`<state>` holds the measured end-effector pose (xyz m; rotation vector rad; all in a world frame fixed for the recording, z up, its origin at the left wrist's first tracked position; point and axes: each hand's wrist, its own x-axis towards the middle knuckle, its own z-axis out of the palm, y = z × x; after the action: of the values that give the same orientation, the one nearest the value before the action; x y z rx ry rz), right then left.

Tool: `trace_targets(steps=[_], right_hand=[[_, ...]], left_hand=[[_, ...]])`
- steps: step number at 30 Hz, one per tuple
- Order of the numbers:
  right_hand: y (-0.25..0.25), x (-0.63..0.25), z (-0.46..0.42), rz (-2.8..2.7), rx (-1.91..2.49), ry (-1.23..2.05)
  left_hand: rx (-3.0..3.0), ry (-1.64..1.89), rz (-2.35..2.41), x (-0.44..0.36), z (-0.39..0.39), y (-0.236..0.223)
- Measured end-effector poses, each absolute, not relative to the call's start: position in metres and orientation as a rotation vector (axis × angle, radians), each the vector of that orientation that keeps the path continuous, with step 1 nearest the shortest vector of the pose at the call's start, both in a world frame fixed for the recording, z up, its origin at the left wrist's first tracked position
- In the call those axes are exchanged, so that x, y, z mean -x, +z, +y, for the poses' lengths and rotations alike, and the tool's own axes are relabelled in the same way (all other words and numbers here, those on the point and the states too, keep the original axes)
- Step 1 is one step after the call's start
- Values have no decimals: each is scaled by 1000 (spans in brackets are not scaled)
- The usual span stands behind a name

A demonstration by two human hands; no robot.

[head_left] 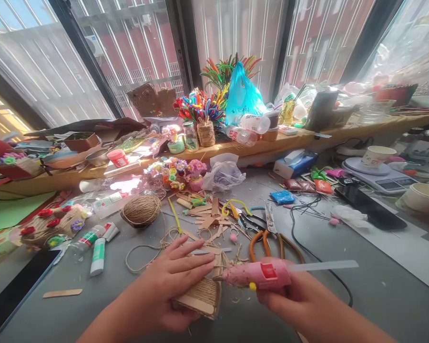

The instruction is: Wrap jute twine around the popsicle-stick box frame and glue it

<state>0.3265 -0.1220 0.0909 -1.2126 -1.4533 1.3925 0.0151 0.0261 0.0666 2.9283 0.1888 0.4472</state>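
My right hand [298, 302] is closed round a pink hot glue gun [248, 275], with a clear glue stick [325, 266] poking out of its back end. The gun points left, its nozzle at the right edge of a small twine-wrapped craft piece [202, 291] with wooden sticks along its edges. My left hand [173, 276] lies over that piece, fingers stretched across the top and thumb at its near side, holding it; its left part is hidden. A loop of twine runs left to a brown twine ball [141, 211].
Beyond my hands lie scissors [270, 219], orange-handled pliers [260, 238] and loose wooden sticks [212, 214]. A black cable [318, 257] curves at right. A phone [25, 281] and glue stick tube [97, 257] are at left; a scale [379, 171] stands right.
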Motion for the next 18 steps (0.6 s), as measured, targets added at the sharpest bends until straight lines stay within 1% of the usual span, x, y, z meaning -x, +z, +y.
trace_targets(steps=[6, 12, 18], right_hand=[[101, -328, -116, -1586, 1259, 1343], [96, -330, -114, -1620, 1277, 1325], [103, -328, -115, -1603, 1315, 1251]], left_hand=[[-2911, 406, 226, -16, 25, 67], [-2897, 421, 216, -16, 25, 67], [-2891, 406, 222, -16, 24, 70]])
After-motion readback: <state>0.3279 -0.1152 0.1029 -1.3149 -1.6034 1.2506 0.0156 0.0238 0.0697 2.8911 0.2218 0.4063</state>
